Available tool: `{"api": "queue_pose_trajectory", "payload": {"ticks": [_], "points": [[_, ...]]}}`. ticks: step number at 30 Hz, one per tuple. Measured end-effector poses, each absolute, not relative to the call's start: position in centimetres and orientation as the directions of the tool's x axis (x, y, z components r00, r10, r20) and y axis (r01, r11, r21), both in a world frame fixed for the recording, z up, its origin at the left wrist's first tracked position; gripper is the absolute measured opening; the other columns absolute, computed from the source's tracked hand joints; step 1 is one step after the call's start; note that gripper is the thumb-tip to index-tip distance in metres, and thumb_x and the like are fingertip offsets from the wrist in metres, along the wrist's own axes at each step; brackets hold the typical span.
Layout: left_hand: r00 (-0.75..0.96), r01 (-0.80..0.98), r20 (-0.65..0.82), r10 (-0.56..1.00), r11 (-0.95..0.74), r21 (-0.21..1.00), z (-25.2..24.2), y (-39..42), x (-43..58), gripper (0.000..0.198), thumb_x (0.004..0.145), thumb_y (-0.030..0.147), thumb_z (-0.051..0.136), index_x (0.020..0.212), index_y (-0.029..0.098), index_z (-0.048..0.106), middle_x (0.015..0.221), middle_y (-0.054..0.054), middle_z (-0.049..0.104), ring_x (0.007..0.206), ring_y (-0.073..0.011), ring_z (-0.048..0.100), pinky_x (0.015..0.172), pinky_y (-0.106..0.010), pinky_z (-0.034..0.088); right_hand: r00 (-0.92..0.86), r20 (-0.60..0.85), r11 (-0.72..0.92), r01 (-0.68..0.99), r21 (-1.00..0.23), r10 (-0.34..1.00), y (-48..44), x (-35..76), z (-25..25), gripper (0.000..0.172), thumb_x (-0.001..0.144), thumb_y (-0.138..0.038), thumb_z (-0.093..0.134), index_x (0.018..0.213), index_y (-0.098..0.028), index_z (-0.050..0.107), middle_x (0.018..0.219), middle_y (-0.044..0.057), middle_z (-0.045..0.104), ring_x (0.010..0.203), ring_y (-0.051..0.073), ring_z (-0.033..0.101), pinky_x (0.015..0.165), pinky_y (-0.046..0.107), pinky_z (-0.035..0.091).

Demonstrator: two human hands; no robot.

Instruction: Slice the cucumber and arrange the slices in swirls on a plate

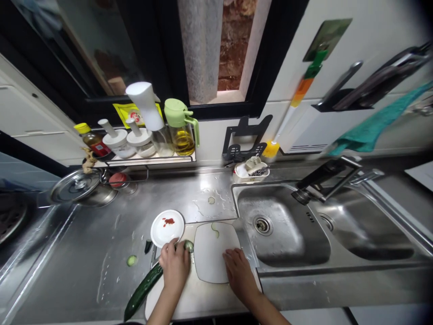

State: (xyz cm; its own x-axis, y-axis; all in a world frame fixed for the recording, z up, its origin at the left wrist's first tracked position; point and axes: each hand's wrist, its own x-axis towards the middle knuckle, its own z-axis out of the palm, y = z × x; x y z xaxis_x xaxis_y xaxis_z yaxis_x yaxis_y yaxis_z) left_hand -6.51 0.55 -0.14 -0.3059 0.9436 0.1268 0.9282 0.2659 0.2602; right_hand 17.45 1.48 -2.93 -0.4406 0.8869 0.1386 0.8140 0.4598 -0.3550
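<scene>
My left hand (pixel 175 265) is closed around a long dark green cucumber (pixel 142 291), which lies slanted over the left side of a white cutting board (pixel 189 300). The cucumber's cut end (pixel 188 246) pokes out past my fingers. My right hand (pixel 239 273) lies flat with fingers together on the lower right corner of a white square plate (pixel 211 253) that sits on the board. A thin strip of cucumber peel (pixel 215 230) lies on the plate. A small round white plate (pixel 167 229) with red bits on it stands just beyond my left hand.
A cucumber slice (pixel 131 260) and a dark end piece (pixel 148 246) lie on the wet steel counter. The sink (pixel 280 225) with its tap (pixel 324 178) is to the right. A rack of oil and seasoning bottles (pixel 149 131) lines the back, with a pot lid (pixel 76 186) at the left.
</scene>
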Motion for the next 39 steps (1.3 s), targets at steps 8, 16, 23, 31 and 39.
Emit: {"api": "queue_pose_trajectory", "payload": {"ticks": [8, 16, 23, 31, 39], "points": [[-0.303, 0.944, 0.104, 0.947, 0.282, 0.172, -1.3, 0.3, -6.1, 0.024, 0.084, 0.021, 0.051, 0.102, 0.024, 0.068, 0.128, -0.012, 0.051, 0.117, -0.0334, 0.037, 0.087, -0.05, 0.035, -0.461, 0.139, 0.478, 0.801, -0.359, 0.876, 0.1, 17.2, -3.3, 0.034, 0.081, -0.006, 0.047, 0.106, -0.02, 0.066, 0.112, 0.009, 0.063, 0.11, 0.024, 0.05, 0.093, 0.039, 0.044], [-0.326, 0.928, 0.086, 0.942, 0.301, 0.221, -1.4, 0.6, -6.1, 0.022, 0.084, 0.02, 0.051, 0.097, 0.024, 0.069, 0.122, -0.01, 0.055, 0.116, -0.0314, 0.038, 0.087, -0.048, 0.035, -0.453, 0.106, 0.46, 0.818, -0.347, 0.885, -0.3, 17.1, -3.4, 0.033, 0.08, -0.007, 0.048, 0.105, -0.021, 0.065, 0.112, 0.008, 0.063, 0.111, 0.025, 0.049, 0.091, 0.038, 0.045], [-0.329, 0.912, 0.123, 0.936, 0.281, 0.299, -1.0, 0.7, -6.1, 0.019, 0.083, 0.021, 0.051, 0.087, 0.023, 0.069, 0.111, -0.009, 0.062, 0.108, -0.0304, 0.043, 0.085, -0.046, 0.034, -0.464, 0.133, 0.477, 0.79, -0.385, 0.876, 0.0, 16.7, -2.5, 0.032, 0.08, -0.006, 0.048, 0.102, -0.02, 0.065, 0.107, 0.007, 0.064, 0.105, 0.024, 0.05, 0.091, 0.036, 0.043], [-0.338, 0.721, 0.008, 0.941, 0.254, 0.645, 0.0, 0.9, -7.4, 0.015, 0.08, 0.029, 0.053, 0.08, 0.022, 0.067, 0.083, -0.004, 0.069, 0.087, -0.0228, 0.058, 0.079, -0.037, 0.043, -0.405, 0.074, 0.357, 0.689, -0.63, 0.911, 1.7, 14.9, -0.8, 0.026, 0.079, -0.007, 0.046, 0.091, -0.019, 0.065, 0.088, 0.006, 0.065, 0.091, 0.021, 0.054, 0.085, 0.036, 0.044], [-0.168, 0.227, -0.311, 0.935, 0.344, 0.911, 1.4, 2.7, -5.0, 0.026, 0.073, 0.042, 0.061, 0.075, 0.017, 0.065, 0.069, -0.001, 0.066, 0.065, -0.0129, 0.058, 0.063, -0.023, 0.042, -0.262, -0.192, -0.061, 0.438, -0.897, 0.946, 6.4, 12.5, 0.4, 0.023, 0.077, -0.025, 0.054, 0.094, -0.02, 0.069, 0.098, 0.007, 0.069, 0.095, 0.023, 0.06, 0.085, 0.036, 0.045]]}}
